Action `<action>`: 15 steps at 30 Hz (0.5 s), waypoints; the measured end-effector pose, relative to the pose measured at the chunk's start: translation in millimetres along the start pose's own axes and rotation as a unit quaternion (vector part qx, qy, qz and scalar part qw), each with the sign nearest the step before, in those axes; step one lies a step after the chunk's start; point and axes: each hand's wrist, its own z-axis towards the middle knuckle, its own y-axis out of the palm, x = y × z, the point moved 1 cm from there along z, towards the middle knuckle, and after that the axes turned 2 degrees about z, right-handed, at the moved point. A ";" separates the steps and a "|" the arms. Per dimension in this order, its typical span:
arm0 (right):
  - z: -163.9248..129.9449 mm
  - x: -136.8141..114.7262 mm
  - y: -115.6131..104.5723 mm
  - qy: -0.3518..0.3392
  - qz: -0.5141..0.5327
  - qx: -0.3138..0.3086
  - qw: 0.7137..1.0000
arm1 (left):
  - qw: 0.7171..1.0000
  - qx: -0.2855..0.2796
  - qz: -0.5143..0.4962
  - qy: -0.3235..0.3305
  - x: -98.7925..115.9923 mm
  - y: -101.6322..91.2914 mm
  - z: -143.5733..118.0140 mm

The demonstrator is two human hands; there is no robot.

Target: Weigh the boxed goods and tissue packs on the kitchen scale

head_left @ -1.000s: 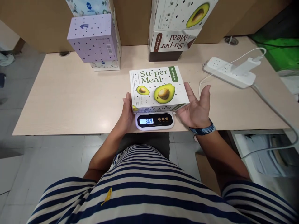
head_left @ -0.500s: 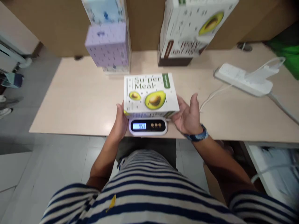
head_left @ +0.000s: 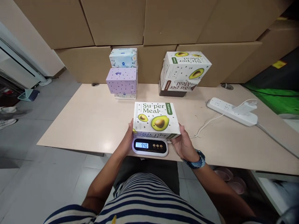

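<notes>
from the head camera i look down on a pale wood-grain table (head_left: 93,121) that runs across the view, its near edge against my striped shirt (head_left: 144,199). my left hand (head_left: 128,141) lies flat against the left side of the su-per meal box (head_left: 156,119), fingers straight and closed together; my right hand (head_left: 184,144) cups its right near corner, fingers loosely curled on the side. whether i truly grip it or only steady it, i cannot tell. the box sits flat on the white kitchen scale (head_left: 150,147) at the table's near edge, the lit display showing digits. behind it, well apart, stand stacked tissue boxes (head_left: 122,76) on the left and two more stacked meal boxes (head_left: 183,73) on the right. a white power strip (head_left: 230,110) with a plugged charger lies to the right, its cable trailing toward the scale. large cardboard cartons (head_left: 144,25) wall off the back. grey floor tiles (head_left: 35,174) spread to the left.
</notes>
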 end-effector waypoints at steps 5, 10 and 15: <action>-0.8 -5.2 -9.6 -0.008 0.004 0.023 1.000 | 1.000 -0.004 -0.008 0.005 -12.5 3.4 3.9; 4.0 -11.6 -9.0 -0.018 0.001 0.024 1.000 | 1.000 -0.002 0.004 0.010 -21.7 6.7 3.9; -3.2 -30.0 -2.1 0.011 -0.056 -0.004 0.998 | 0.998 0.038 0.023 0.038 -28.6 10.9 -9.1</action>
